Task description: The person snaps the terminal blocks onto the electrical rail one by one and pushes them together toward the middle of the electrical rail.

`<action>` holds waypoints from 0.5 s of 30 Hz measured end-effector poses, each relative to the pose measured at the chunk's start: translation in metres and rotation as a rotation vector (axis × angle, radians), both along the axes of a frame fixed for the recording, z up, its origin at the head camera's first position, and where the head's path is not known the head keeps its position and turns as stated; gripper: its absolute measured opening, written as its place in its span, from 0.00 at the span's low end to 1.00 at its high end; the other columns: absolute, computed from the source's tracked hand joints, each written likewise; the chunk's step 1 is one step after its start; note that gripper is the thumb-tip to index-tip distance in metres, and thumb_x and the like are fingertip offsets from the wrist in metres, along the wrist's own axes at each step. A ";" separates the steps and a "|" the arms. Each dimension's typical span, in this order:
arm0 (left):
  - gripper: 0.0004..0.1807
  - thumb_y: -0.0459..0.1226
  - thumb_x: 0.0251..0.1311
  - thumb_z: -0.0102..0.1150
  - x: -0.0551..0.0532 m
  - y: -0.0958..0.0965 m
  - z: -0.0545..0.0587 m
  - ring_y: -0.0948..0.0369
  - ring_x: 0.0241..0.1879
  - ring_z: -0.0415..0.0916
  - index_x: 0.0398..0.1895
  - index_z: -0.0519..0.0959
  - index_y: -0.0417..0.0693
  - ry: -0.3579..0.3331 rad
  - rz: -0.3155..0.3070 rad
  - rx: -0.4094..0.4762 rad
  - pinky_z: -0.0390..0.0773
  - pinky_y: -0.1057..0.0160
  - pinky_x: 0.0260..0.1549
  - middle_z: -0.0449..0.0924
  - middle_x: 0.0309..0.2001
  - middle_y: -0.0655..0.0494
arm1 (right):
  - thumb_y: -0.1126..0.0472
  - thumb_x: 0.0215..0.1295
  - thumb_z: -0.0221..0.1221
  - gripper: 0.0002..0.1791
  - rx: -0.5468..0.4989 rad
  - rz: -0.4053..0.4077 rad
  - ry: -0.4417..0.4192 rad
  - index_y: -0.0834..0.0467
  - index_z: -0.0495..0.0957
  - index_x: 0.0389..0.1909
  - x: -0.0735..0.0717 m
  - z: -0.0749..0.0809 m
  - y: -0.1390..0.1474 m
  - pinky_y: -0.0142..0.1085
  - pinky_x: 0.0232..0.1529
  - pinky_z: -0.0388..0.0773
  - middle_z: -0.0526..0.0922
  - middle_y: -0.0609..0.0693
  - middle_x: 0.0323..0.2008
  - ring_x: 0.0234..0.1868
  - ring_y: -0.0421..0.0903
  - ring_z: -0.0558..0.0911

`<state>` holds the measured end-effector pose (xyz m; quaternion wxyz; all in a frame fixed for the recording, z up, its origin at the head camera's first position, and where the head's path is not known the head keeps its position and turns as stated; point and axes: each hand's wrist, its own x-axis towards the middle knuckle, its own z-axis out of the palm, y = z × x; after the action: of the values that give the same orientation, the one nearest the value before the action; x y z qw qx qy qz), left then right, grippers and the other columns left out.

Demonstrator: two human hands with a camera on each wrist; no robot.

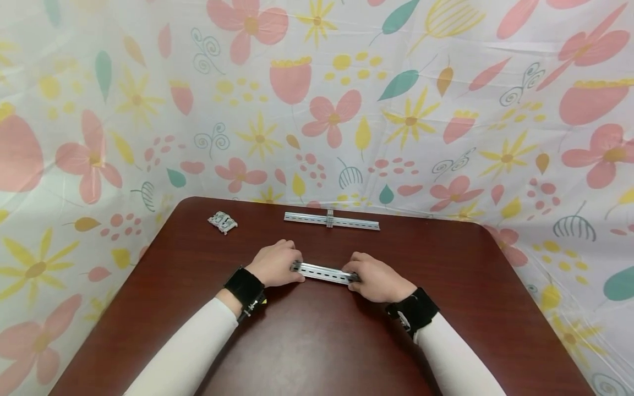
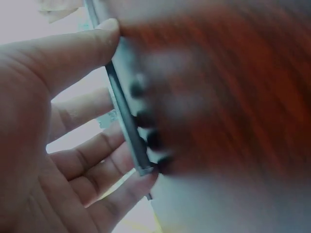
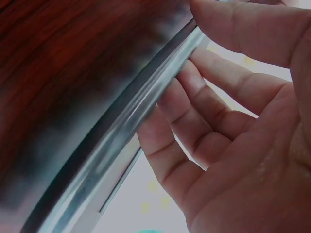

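A short slotted metal DIN rail (image 1: pixel 324 273) lies crosswise between both hands, close over the middle of the table. At its left end the left hand (image 1: pixel 277 264) grips it, thumb on the near edge and fingers along the far edge. The right hand (image 1: pixel 378 279) pinches the other end in the same way. In the left wrist view, the rail's edge (image 2: pixel 127 116) runs between thumb and fingertips, with dark slots beside it. The right wrist view shows the rail's smooth metal lip (image 3: pixel 121 124) against the fingertips. Parts of both rail ends are hidden by the fingers.
Farther back on the dark red-brown table (image 1: pixel 307 335) lies a longer slotted rail (image 1: pixel 354 223) with a small grey block (image 1: pixel 329 218) across it. Several small grey parts (image 1: pixel 223 221) sit together at the back left. A flower-patterned curtain (image 1: pixel 332 137) hangs behind the table.
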<state>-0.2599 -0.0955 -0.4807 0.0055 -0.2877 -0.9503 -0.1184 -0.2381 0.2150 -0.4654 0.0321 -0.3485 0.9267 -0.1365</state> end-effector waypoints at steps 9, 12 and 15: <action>0.17 0.53 0.61 0.84 0.008 -0.005 0.007 0.58 0.44 0.76 0.45 0.92 0.56 -0.024 -0.011 0.006 0.81 0.55 0.33 0.76 0.39 0.61 | 0.66 0.69 0.75 0.16 -0.007 0.020 0.018 0.57 0.90 0.56 -0.002 -0.003 -0.002 0.41 0.47 0.81 0.78 0.46 0.44 0.45 0.43 0.76; 0.16 0.52 0.62 0.83 0.009 -0.005 0.008 0.58 0.45 0.76 0.45 0.92 0.56 -0.022 -0.022 0.004 0.81 0.56 0.33 0.77 0.39 0.61 | 0.64 0.70 0.75 0.16 -0.005 0.016 0.005 0.57 0.90 0.58 -0.002 -0.005 0.001 0.40 0.49 0.82 0.79 0.46 0.45 0.46 0.43 0.77; 0.15 0.52 0.61 0.83 0.009 -0.005 0.008 0.59 0.43 0.76 0.44 0.93 0.57 -0.028 -0.028 0.002 0.80 0.56 0.32 0.76 0.39 0.62 | 0.64 0.70 0.75 0.17 -0.014 0.014 -0.015 0.57 0.89 0.58 -0.002 -0.006 0.004 0.42 0.50 0.82 0.80 0.47 0.45 0.47 0.44 0.77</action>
<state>-0.2510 -0.1004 -0.4729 -0.0091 -0.2993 -0.9461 -0.1234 -0.2405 0.2191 -0.4713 0.0374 -0.3541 0.9231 -0.1455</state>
